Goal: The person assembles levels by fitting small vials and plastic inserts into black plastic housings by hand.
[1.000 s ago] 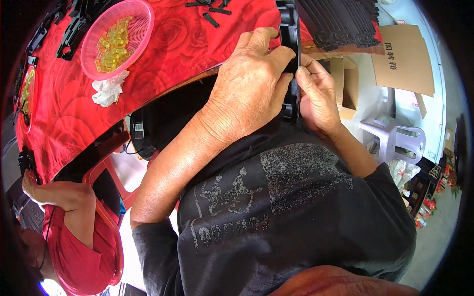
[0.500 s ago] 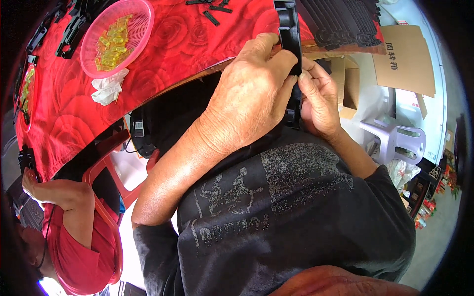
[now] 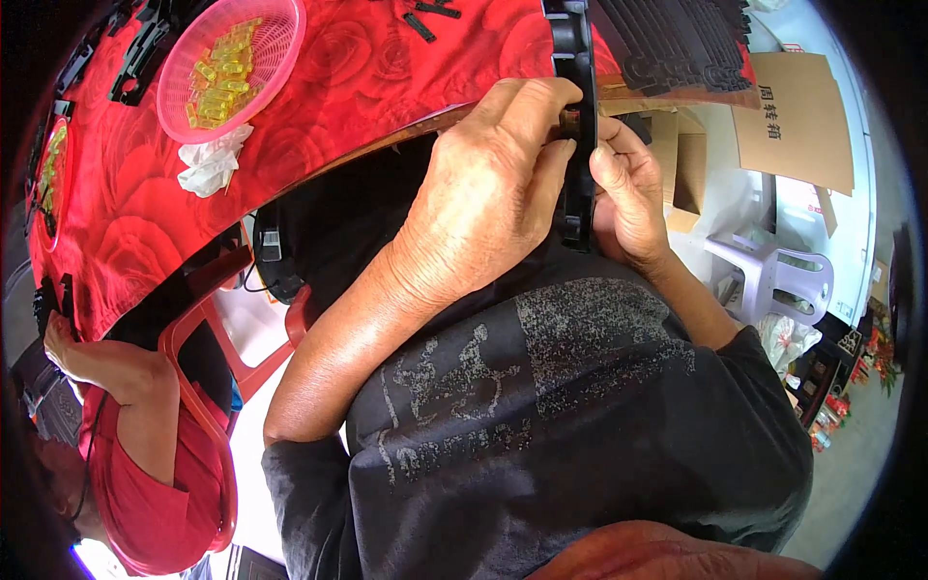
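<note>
A long, narrow black plastic part [image 3: 577, 70] with a row of recesses stands lengthwise between my hands, its lower end near my shirt. My left hand [image 3: 490, 159] reaches across to the part's left edge, index finger and thumb curled against it. Between those two fingertips shows a small brownish spot [image 3: 570, 122] that I cannot make out. On the other side my right hand [image 3: 630, 188] grips the part's right edge, thumb in front and fingers bent. The hands partly cover the part's middle.
A red flowered cloth [image 3: 353, 68] covers the table, which bears a pink basket [image 3: 166, 111] of yellow clear pieces, crumpled tissue [image 3: 211, 164], small black strips [image 3: 419, 26] and stacked black parts [image 3: 667, 43]. Cardboard [image 3: 793, 121] and a white stool [image 3: 768, 275] stand right. A person in red [image 3: 145, 464] sits left.
My left thumb has moved down and apart from the index finger, so a gap shows between them at the part. The right hand keeps its grip; the view has shifted slightly.
</note>
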